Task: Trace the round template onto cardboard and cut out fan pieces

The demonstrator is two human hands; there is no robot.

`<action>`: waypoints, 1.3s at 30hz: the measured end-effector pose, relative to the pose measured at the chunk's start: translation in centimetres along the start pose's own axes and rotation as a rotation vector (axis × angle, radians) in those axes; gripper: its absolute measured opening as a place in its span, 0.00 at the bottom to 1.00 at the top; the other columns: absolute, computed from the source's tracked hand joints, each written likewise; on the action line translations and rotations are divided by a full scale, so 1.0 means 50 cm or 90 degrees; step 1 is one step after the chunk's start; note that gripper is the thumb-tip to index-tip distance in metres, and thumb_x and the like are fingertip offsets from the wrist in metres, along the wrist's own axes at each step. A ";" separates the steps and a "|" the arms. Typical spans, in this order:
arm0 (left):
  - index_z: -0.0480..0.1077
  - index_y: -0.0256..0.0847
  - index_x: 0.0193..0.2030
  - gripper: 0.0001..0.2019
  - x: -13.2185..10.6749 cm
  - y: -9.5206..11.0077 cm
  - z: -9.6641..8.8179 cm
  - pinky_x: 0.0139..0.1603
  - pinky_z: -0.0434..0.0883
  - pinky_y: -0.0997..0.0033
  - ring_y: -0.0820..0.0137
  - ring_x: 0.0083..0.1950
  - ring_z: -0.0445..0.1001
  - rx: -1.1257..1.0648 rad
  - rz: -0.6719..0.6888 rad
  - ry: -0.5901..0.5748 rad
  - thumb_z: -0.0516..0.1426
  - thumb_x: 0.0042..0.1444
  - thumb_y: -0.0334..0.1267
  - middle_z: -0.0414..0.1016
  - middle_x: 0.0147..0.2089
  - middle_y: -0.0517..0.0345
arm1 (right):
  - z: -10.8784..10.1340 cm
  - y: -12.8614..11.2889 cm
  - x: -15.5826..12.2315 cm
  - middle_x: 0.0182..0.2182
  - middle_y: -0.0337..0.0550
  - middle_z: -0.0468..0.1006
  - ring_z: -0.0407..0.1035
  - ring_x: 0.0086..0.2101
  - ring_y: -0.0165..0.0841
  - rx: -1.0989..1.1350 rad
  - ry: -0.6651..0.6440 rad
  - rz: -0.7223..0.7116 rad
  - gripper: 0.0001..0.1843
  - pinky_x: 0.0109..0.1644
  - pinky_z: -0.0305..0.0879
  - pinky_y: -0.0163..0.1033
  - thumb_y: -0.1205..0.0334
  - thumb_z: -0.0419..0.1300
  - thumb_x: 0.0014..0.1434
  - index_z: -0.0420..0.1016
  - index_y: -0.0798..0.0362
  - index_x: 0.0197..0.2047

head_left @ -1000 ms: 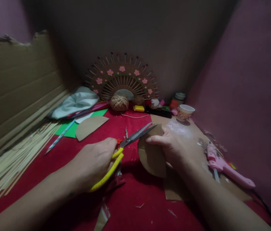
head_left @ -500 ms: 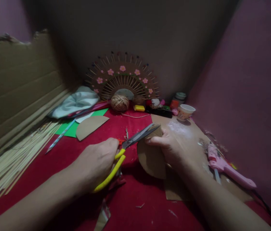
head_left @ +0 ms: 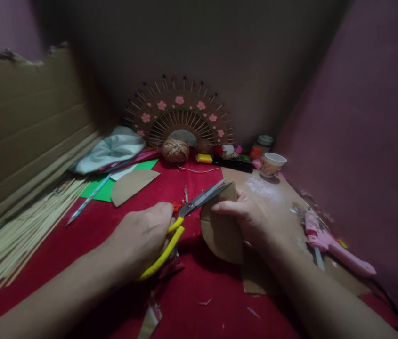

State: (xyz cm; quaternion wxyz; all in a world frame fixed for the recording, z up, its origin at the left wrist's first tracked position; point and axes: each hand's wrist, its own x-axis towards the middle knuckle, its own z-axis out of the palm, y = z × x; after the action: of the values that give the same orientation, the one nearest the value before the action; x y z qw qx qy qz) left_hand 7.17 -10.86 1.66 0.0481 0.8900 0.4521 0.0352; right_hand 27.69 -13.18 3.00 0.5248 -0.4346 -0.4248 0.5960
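Note:
My left hand (head_left: 149, 235) is closed around the yellow handles of a pair of scissors (head_left: 199, 202), whose blades point up and to the right, only slightly apart. The blade tips lie at the upper edge of a half-round cardboard piece (head_left: 222, 235). My right hand (head_left: 243, 214) pinches that cardboard, thumb on the near face and the other fingers mostly hidden behind it. A second half-round cardboard piece (head_left: 133, 184) rests farther back on the left, partly over a green sheet (head_left: 101, 190).
Thin sticks (head_left: 32, 230) and a pencil (head_left: 88, 200) lie at the left. Behind stand a flowered fan (head_left: 181, 106) and a twine ball (head_left: 175, 150). On the right are a paper cup (head_left: 272, 165) and a pink glue gun (head_left: 336, 247). Scraps dot the red cloth (head_left: 191, 310).
The scissor blades have closed a little at the cardboard's upper edge. My right thumb has shifted slightly left; both hands otherwise stay nearly in place.

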 end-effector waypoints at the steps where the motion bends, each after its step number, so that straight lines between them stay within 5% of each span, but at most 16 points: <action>1: 0.55 0.42 0.33 0.12 0.000 0.000 0.002 0.26 0.59 0.66 0.63 0.28 0.68 0.001 0.004 -0.001 0.42 0.58 0.47 0.67 0.32 0.52 | 0.001 0.000 0.000 0.23 0.38 0.74 0.67 0.23 0.29 0.004 -0.006 -0.001 0.07 0.31 0.64 0.37 0.70 0.63 0.39 0.72 0.55 0.25; 19: 0.57 0.41 0.33 0.11 -0.007 0.003 -0.009 0.26 0.61 0.66 0.64 0.27 0.68 -0.005 0.028 -0.019 0.41 0.58 0.44 0.69 0.33 0.50 | 0.002 0.003 0.000 0.23 0.38 0.74 0.67 0.22 0.30 -0.004 0.013 -0.014 0.06 0.31 0.65 0.38 0.69 0.62 0.39 0.71 0.55 0.26; 29: 0.60 0.40 0.33 0.14 -0.002 0.005 -0.018 0.23 0.56 0.69 0.66 0.25 0.67 0.023 0.068 -0.065 0.48 0.53 0.50 0.68 0.29 0.52 | 0.003 0.000 -0.003 0.23 0.38 0.74 0.66 0.23 0.31 -0.021 0.020 -0.002 0.07 0.32 0.65 0.40 0.68 0.63 0.39 0.71 0.54 0.25; 39: 0.58 0.42 0.31 0.10 -0.002 0.000 -0.021 0.26 0.58 0.69 0.66 0.27 0.68 -0.021 0.037 -0.053 0.44 0.57 0.43 0.69 0.29 0.54 | 0.005 0.000 -0.004 0.22 0.39 0.73 0.67 0.23 0.31 -0.049 0.056 0.021 0.08 0.31 0.64 0.39 0.67 0.63 0.38 0.70 0.53 0.25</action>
State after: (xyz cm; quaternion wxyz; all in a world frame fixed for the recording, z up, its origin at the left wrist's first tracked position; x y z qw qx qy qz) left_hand 6.99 -10.87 2.71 0.0802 0.9025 0.4230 0.0071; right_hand 27.45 -13.37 3.08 0.5162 -0.4872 -0.4166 0.5680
